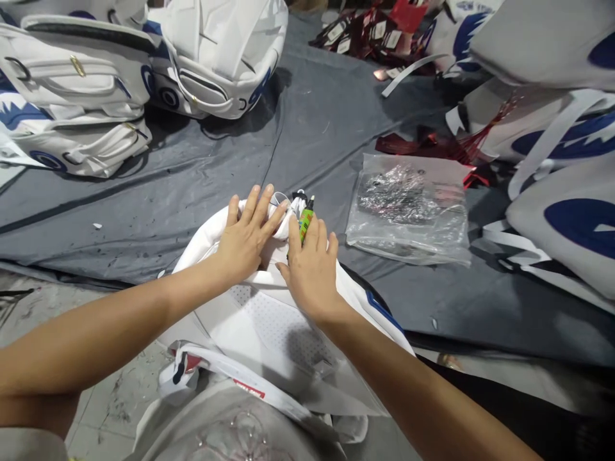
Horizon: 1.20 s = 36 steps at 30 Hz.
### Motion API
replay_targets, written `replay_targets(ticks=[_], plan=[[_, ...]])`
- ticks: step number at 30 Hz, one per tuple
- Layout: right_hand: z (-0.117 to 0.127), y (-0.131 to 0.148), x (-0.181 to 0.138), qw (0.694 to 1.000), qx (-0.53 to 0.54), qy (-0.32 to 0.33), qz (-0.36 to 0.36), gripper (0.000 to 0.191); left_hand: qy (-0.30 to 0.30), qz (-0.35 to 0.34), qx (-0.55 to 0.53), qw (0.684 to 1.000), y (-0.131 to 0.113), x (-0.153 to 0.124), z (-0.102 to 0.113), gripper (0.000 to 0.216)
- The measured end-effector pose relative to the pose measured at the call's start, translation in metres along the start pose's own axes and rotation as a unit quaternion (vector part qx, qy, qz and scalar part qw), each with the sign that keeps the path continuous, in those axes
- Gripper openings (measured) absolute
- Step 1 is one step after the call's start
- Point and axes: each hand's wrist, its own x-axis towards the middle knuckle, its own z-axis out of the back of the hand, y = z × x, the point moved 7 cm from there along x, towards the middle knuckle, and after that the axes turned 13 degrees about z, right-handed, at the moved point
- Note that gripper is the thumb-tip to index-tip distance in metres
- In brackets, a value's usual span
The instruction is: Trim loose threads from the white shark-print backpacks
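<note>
A dark grey sheet covers the surface (317, 121), and a tiled floor (113, 390) shows beyond its near edge on the left. In front of you, a white backpack (269, 314) lies across the middle of that near edge, its top end on the sheet and its lower part toward your body. Your left hand (246, 246) rests on the backpack's top, fingers spread wide, the thumb reaching to some bunched white fabric near your other hand. Your right hand (312, 266) lies just beside it, thumb out to the side, its fingers narrow around a slim green tool (306, 221) that sticks up between the first two, dark near its pale tip.

To the right of your hands, near the surface's near edge, lies a clear plastic bag (408, 246) with dark contents you cannot make out. Just behind it is a strip of shiny red material (423, 146). Grey-white bags with blue patches (571, 218) pile up along the right edge, and red packets with white labels (379, 32) sit by the far edge. Toward the far left corner, white bags (86, 89) are stacked, with an open white bag (235, 70) next to them.
</note>
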Motion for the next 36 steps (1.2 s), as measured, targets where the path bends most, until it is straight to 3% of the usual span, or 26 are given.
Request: replay_targets(ticks=[4,12,19,27,29,33,36], plan=[[0.0,-0.001,-0.001,1.0,0.012,-0.01,0.005,0.086,-0.021,0.049,-0.003,0.999,0.005,-0.002,0.0,0.102],[-0.007,0.005,0.011,0.999,0.016,-0.035,0.038,0.088,0.0,0.06,0.018,0.998,0.004,0.001,0.0,0.091],[0.0,0.011,0.014,0.999,0.014,0.002,0.047,0.077,0.017,0.032,0.005,0.999,0.004,0.001,-0.004,0.114],[-0.01,0.004,0.014,0.997,0.052,-0.021,0.054,0.083,-0.014,0.049,-0.022,0.998,0.005,0.0,-0.005,0.095],[-0.002,0.001,0.009,0.995,0.066,-0.038,0.065,0.072,-0.019,0.048,-0.026,0.998,0.006,-0.001,-0.005,0.097],[0.037,-0.01,-0.021,0.987,0.101,-0.08,0.101,0.05,-0.023,0.041,-0.038,0.998,0.006,-0.004,-0.002,0.105],[0.051,-0.025,-0.04,0.983,0.163,-0.008,0.088,0.05,-0.029,0.042,-0.054,0.997,0.005,-0.005,0.0,0.104]])
